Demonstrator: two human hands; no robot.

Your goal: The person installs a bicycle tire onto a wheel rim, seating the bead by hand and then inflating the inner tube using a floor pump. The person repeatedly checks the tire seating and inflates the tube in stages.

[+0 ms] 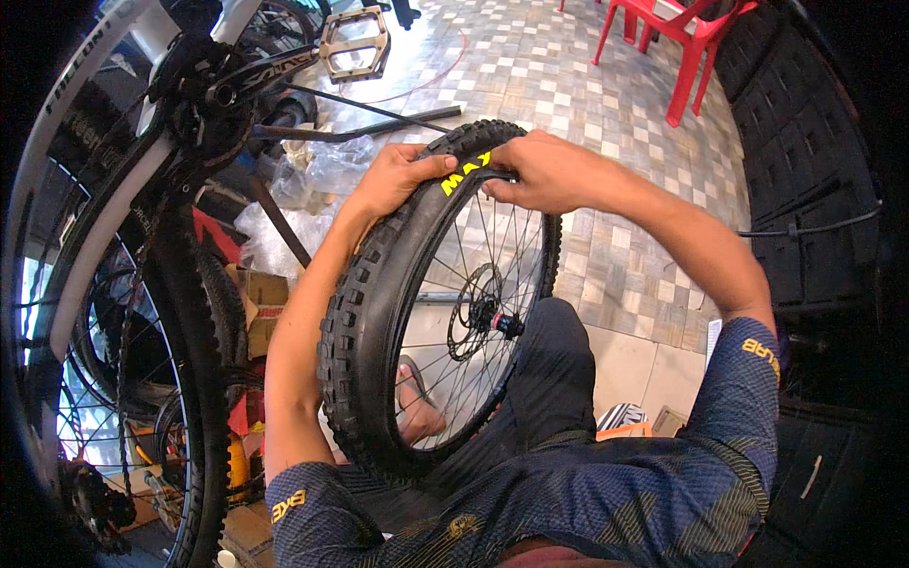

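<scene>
A bicycle wheel stands tilted between my legs, fitted with a black knobby tire (363, 327) that has yellow lettering near its top. Its spokes run to a hub with a disc brake rotor (471, 312). My left hand (402, 177) grips the tire's upper left part, thumb on the sidewall and fingers hidden behind the tread. At the upper right, my right hand (540, 170) is closed on the tire's inner edge by the rim, with its thumb below and the fingertips partly hidden.
On the left a white and black bicycle (104, 222) stands close to my left arm, its pedal (355, 44) jutting out. Clear plastic wrap (308, 175) and a cardboard box (265, 303) lie beyond. A red plastic chair (677, 47) is at the far right, near dark stacked panels (805, 123).
</scene>
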